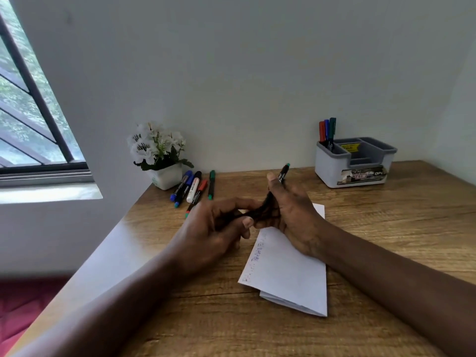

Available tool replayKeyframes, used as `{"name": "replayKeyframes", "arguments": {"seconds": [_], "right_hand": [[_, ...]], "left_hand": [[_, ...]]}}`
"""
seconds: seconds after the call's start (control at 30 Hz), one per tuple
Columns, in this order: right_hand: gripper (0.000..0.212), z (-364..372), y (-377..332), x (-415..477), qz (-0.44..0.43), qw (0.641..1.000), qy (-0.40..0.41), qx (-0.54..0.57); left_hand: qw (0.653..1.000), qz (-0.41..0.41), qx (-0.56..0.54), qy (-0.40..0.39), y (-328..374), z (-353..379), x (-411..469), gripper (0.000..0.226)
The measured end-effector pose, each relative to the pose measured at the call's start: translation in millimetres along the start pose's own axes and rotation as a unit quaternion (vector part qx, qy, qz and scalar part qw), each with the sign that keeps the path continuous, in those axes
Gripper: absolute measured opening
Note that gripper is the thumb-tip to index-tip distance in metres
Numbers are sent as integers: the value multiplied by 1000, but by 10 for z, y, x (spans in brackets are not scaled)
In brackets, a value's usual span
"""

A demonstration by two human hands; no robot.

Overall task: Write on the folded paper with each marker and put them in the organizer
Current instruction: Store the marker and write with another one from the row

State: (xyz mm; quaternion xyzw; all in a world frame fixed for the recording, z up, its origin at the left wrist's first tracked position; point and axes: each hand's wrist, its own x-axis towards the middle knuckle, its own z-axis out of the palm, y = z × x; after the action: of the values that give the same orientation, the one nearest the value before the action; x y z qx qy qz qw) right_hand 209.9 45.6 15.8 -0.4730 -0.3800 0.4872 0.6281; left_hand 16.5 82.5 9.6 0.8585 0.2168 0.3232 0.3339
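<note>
My right hand (293,215) grips a black marker (283,173) with a green end that points up and away, above the folded white paper (288,269). My left hand (216,225) pinches the marker's lower end, which is blurred and mostly hidden between the fingers. The paper lies on the wooden desk (386,253) with faint writing along its left edge. Several more markers (193,188) lie at the back left. The grey-and-white organizer (355,163) stands at the back right with three markers (326,131) upright in its left compartment.
A white pot of white flowers (159,155) stands in the back left corner beside the loose markers. The desk's left edge runs diagonally below a window (31,112). White walls close the back and right sides.
</note>
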Motion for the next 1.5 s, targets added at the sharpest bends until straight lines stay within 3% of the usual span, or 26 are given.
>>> {"name": "replayKeyframes", "arguments": {"seconds": [0.13, 0.27, 0.33, 0.47, 0.57, 0.63, 0.73, 0.8, 0.87, 0.93, 1.0, 1.13, 1.27, 1.4, 1.47, 1.5], "right_hand": [[35, -10, -6, 11, -19, 997, -1, 78], [37, -15, -15, 6, -46, 994, 5, 97], [28, -28, -3, 2, -51, 995, 7, 85], [46, -29, -12, 0, -42, 994, 28, 100], [46, -17, -40, -10, -46, 995, 33, 88], [58, 11, -51, -22, -58, 995, 41, 66], [56, -23, -118, -48, -182, 981, 68, -10], [43, -104, -255, -74, -332, 936, 37, -107], [32, -263, -386, -83, -461, 844, -9, -273], [30, -432, -408, -78, -487, 753, -34, -442], [34, -566, -338, -98, -459, 704, -60, -539], [33, -725, -204, -171, -359, 675, -128, -632], [51, -711, -191, -253, -330, 642, -106, -684], [55, -526, -142, -353, -330, 655, -77, -676], [41, -462, -97, -383, -342, 717, -61, -604], [35, -434, -86, -385, -326, 780, -43, -532]], "left_hand": [[998, -16, -21, 64, -57, -52, 11, 27], [989, -61, 72, 114, -138, -136, 25, 18], [979, -81, 156, 101, -144, -153, 44, 15], [957, -118, 259, 55, -148, -136, 71, 17], [951, -120, 282, 39, -159, -129, 87, 17], [950, -122, 285, 39, -170, -135, 88, 19], [945, -113, 302, 63, -189, -107, 75, 36], [939, -107, 313, 95, -165, -99, 66, 52], [936, -117, 314, 103, -122, -99, 57, 66], [934, -134, 320, 85, -86, -93, 44, 76], [935, -144, 317, 72, -61, -86, 38, 80], [935, -146, 318, 52, -50, -66, 29, 85], [932, -170, 321, 1, -74, -49, 35, 97], [920, -189, 338, -58, -83, -53, 63, 105], [921, -191, 332, -69, -82, -53, 62, 106], [922, -191, 328, -74, -80, -53, 60, 107]]}}
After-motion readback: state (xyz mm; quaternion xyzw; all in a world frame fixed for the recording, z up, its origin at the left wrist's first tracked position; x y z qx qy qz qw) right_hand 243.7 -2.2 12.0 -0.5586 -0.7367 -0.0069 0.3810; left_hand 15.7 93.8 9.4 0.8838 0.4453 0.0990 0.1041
